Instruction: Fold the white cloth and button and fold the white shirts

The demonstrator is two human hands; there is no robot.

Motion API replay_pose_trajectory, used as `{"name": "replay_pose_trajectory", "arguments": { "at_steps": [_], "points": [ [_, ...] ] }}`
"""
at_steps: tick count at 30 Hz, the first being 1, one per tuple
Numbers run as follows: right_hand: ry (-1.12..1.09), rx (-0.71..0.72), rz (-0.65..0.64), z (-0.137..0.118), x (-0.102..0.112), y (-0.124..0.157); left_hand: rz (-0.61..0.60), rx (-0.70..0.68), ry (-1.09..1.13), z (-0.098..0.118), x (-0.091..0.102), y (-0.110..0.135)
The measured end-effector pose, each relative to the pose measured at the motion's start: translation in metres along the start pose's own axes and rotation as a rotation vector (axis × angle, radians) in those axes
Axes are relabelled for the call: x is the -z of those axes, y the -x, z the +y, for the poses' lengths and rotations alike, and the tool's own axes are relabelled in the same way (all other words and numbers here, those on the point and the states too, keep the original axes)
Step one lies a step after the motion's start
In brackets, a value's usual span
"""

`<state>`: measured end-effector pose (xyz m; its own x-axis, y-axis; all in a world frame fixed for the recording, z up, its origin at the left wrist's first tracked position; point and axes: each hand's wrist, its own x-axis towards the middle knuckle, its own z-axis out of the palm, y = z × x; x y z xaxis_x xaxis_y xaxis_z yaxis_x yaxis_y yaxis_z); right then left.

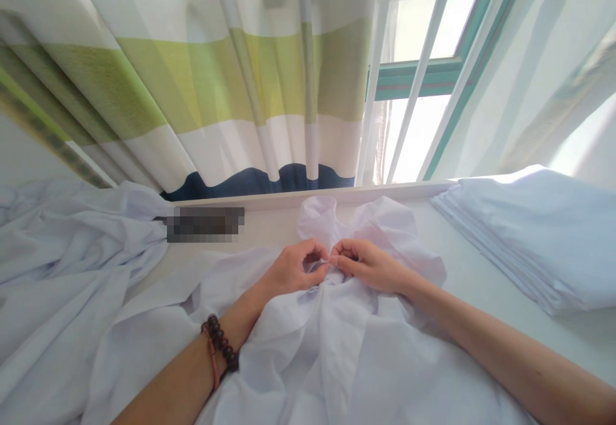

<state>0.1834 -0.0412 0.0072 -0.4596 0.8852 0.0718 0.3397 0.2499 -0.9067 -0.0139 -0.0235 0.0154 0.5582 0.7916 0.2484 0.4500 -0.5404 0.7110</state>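
Observation:
A white collared garment [346, 348], which looks like a shirt or coat, lies spread and wrinkled in front of me. Its collar end points away toward the ledge. My left hand [293, 266] is closed, thumb and fingers pinching the cloth at the front just below the collar. Right beside it, my right hand [369, 264] pinches the same spot, and the fingertips of both hands meet there. Whether a button sits between them is hidden by the fingers. Dark beads [222, 341] circle my left wrist.
A neat stack of folded white cloth [534, 232] lies at the right. Loose white cloth [62, 258] is heaped at the left, beside a dark pixelated object [205, 225]. Behind the raised ledge [385, 192] hang a striped curtain [269, 78] and a white railing [428, 33] before a window.

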Motion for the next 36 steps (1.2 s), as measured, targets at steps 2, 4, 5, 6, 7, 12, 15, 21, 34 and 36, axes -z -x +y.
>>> {"name": "replay_pose_trajectory", "arguments": {
  "at_steps": [2,4,5,6,7,12,15,21,34,36],
  "points": [
    [-0.037,-0.030,-0.035,-0.002,0.001,-0.001,0.010,-0.028,-0.015,-0.002,-0.001,0.001],
    [-0.074,-0.050,-0.056,-0.002,0.001,-0.001,0.020,-0.058,-0.039,-0.003,-0.001,0.001],
    [-0.082,-0.053,-0.045,-0.002,0.001,-0.002,0.030,-0.074,-0.056,-0.004,-0.001,0.001],
    [-0.074,-0.047,-0.013,-0.002,0.000,-0.002,0.057,-0.087,-0.075,-0.005,-0.001,0.001],
    [-0.048,-0.030,0.033,-0.002,0.000,-0.002,0.108,-0.092,-0.092,-0.006,0.000,0.000],
    [0.326,0.065,0.105,-0.011,0.007,0.001,0.466,-0.024,-0.032,-0.015,0.007,-0.003],
    [0.542,0.028,-0.029,-0.027,0.017,0.006,0.492,-0.054,-0.048,-0.017,0.008,-0.004],
    [0.760,0.041,-0.050,-0.052,0.031,0.018,0.554,-0.309,-0.358,-0.003,0.018,-0.003],
    [0.081,-0.076,-0.055,-0.061,0.043,0.017,-0.423,0.324,-0.428,0.030,0.044,0.012],
    [-0.064,-0.078,-0.135,-0.056,0.040,0.016,-0.455,0.303,-0.438,0.032,0.048,0.013]
  ]
}}
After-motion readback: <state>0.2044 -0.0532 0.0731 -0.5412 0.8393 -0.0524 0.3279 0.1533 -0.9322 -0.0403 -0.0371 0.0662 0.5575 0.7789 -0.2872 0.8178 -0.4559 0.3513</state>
